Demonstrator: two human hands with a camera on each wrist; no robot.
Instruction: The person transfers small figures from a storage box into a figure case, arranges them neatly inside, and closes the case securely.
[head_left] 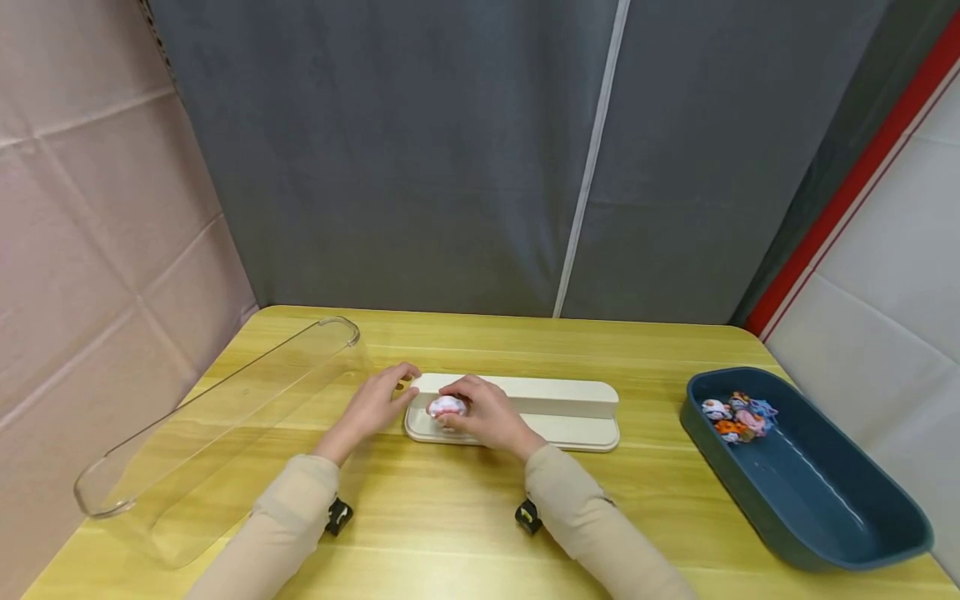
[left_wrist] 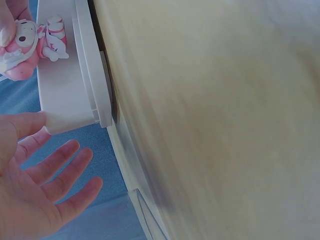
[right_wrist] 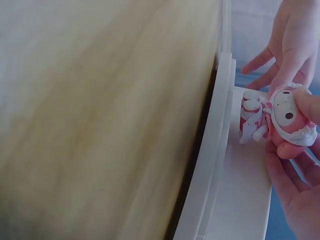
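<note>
My right hand (head_left: 491, 414) pinches a small pink and white figurine (right_wrist: 285, 117) by its head, over the left part of a white stepped base (head_left: 555, 425). The figurine has a white face with dark eyes, and in the right wrist view its feet are right at the base's lower step. My left hand (head_left: 375, 408) is at the base's left end, its fingers spread and loosely bent. In the left wrist view a fingertip (left_wrist: 37, 120) of that hand touches the base's corner (left_wrist: 65, 120).
A long clear plastic cover (head_left: 225, 425) lies on the wooden table (head_left: 420, 517) at the left. To the right stands a dark blue tray (head_left: 810, 492) with several small colourful figurines (head_left: 742, 417) grouped at its far end. A grey curtain (head_left: 412, 167) hangs behind the table.
</note>
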